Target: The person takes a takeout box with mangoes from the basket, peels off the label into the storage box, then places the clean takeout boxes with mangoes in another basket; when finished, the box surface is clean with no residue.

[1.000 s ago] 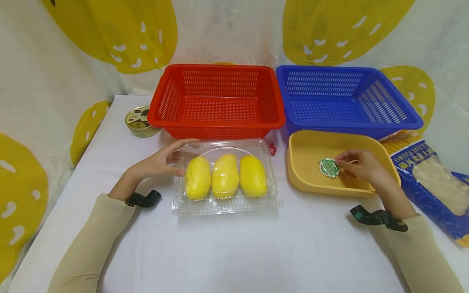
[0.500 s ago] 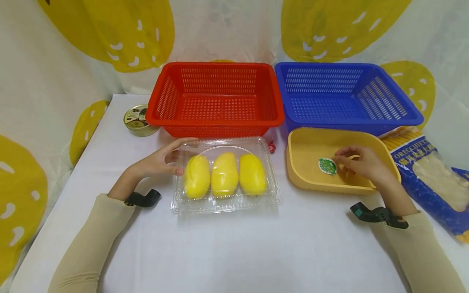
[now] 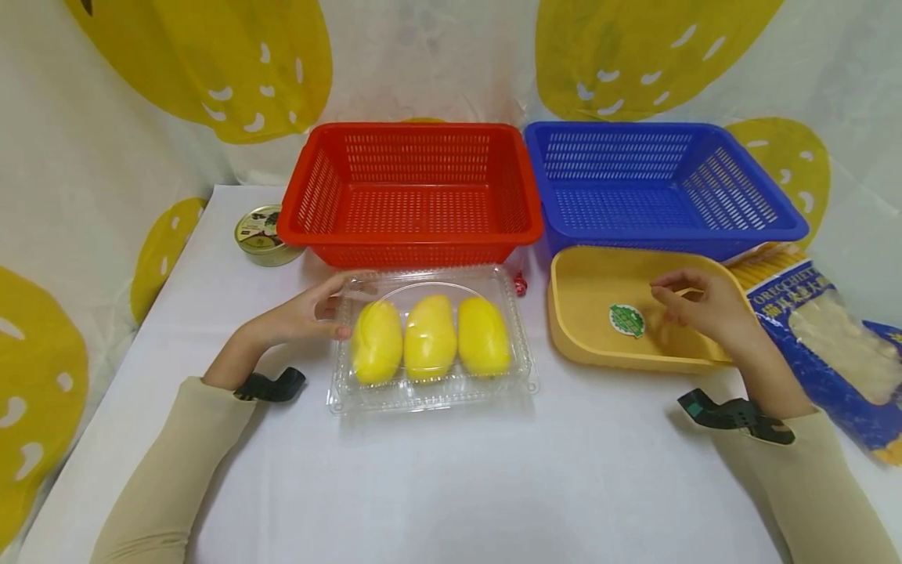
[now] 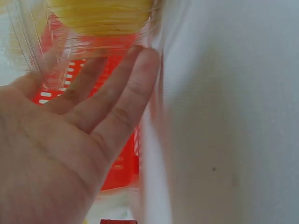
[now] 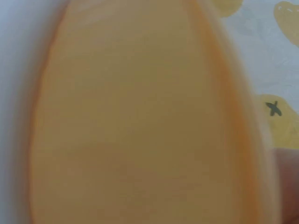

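A clear plastic clamshell box [image 3: 437,398] with three yellow mangoes [image 3: 431,338] inside lies on the table. Beside its left end is my left hand [image 3: 297,319], thumb near the front and fingers by the back corner. In the left wrist view its fingers [image 4: 124,109] reach out nearly straight along the box's side. A small flat green-and-white piece [image 3: 626,321] with a scalloped edge lies in the yellow plastic basin [image 3: 634,361]. Just right of that piece, my right hand [image 3: 708,307] hovers over the basin with loosely bent fingers and nothing in them.
A red basket [image 3: 423,252] and a blue basket [image 3: 676,244] stand side by side at the back. Left of the red one is a round tin [image 3: 261,236]. A small red wrapped item [image 3: 520,284] lies between box and basin. A pasta bag [image 3: 838,345] lies at right.
My right hand has let go of the green-and-white piece and drawn slightly away to the right; the piece now lies in the basin. My left hand stays at the box.
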A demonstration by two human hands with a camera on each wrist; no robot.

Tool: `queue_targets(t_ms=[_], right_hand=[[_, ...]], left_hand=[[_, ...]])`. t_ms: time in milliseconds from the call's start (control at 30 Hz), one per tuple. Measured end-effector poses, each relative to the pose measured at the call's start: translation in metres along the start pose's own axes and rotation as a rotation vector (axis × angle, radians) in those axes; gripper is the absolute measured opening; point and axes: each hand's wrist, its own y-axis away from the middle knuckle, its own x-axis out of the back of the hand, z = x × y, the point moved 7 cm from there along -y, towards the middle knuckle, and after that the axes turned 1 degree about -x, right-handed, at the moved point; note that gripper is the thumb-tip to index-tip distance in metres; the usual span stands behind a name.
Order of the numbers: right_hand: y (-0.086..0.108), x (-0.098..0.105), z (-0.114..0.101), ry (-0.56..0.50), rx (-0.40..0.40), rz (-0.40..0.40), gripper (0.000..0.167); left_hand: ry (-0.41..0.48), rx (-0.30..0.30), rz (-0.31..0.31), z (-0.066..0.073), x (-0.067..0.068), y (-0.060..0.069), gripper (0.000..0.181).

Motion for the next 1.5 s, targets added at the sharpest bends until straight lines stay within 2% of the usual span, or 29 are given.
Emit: queue_targets(t_ms=[167,433,600,667,867,933,1267,1400,1500], right_hand=[[0.004,0.014,0.001,-0.064,0.001,0.061,0.008],[0.005,0.035,0.004,0.027,-0.065,0.146,0.026],[0.006,0.052,0.004,-0.028,-0.033,0.194,0.009],[0.006,0.058,0.004,-0.062,-0.019,0.201,0.008],[0.008,0.071,0.010,-0.003,-0.077,0.195,0.012],[0.008,0.074,0.011,0.006,-0.071,0.190,0.013],[-0.007,0.086,0.032,-0.070,-0.046,0.113,0.027],[-0.017,0.093,0.043,-0.073,-0.074,0.070,0.030],[-0.024,0.096,0.051,-0.032,-0.118,0.051,0.049]], left_hand=[[-0.018,0.024,-0.023,0.000,-0.001,0.000,0.086],[-0.091,0.057,-0.004,0.002,0.000,0.002,0.086],[-0.105,0.056,-0.002,0.003,0.001,0.002,0.082],[-0.096,0.056,-0.001,0.004,0.001,0.002,0.083],[-0.054,0.054,0.008,0.003,-0.002,0.002,0.084],[-0.046,0.047,0.014,0.002,-0.003,0.003,0.083],[0.028,0.034,0.063,0.002,-0.011,0.008,0.077],[0.066,0.066,0.098,0.003,-0.015,0.011,0.076],[0.085,0.106,0.141,0.002,-0.016,0.012,0.072]])
